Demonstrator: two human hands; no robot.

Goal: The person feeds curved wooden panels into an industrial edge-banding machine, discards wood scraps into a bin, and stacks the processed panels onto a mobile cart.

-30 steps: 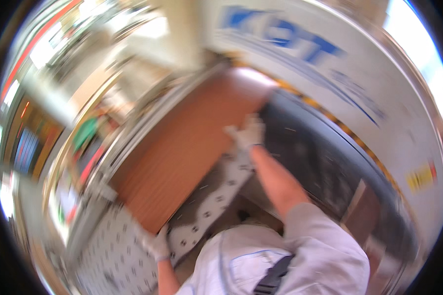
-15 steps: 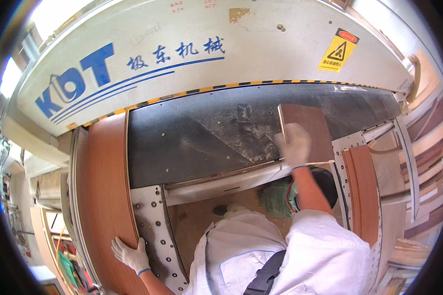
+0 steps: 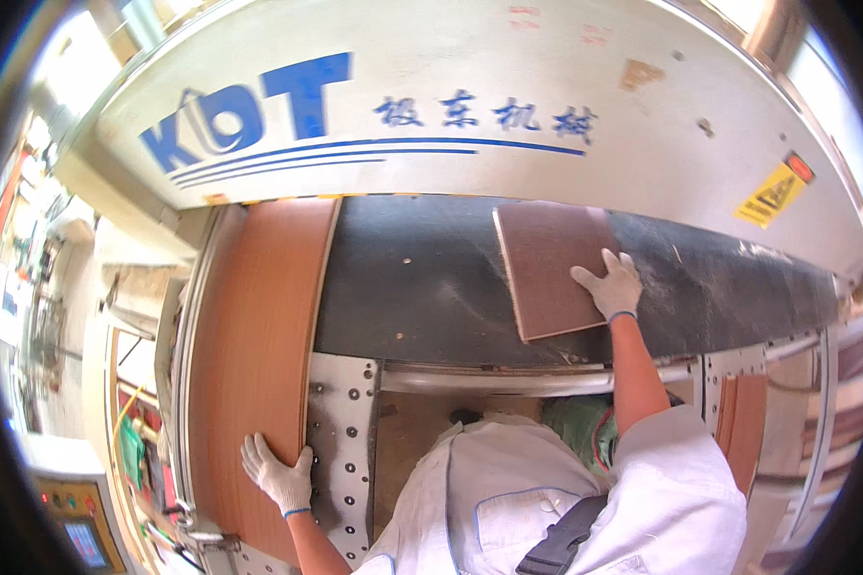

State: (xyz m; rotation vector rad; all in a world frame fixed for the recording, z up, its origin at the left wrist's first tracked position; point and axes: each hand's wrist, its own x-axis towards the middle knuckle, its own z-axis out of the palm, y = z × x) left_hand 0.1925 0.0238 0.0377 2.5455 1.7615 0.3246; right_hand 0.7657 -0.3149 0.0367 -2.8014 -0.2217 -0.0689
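My left hand [image 3: 280, 475], in a white knit glove, lies with fingers spread on the near end of a long reddish-brown wood panel [image 3: 256, 326]. That panel runs along the left side, its far end passing under the pale machine beam. The gloved right hand [image 3: 612, 286] rests with fingers apart on the right part of a smaller dark brown board [image 3: 548, 264]. This board lies flat and slightly skewed on the black machine bed [image 3: 408, 287], close to the beam.
A white machine beam [image 3: 642, 144] with blue lettering and a yellow warning sticker spans the far side. Perforated metal support arms [image 3: 350, 422] reach toward me. Brown boards [image 3: 741, 417] lie at the right. A control panel [image 3: 81, 522] with a small screen stands at the lower left.
My view has swung left. The smaller board has shifted left across the black bed, with my right hand now spread on its right part. My left hand stays on the long panel.
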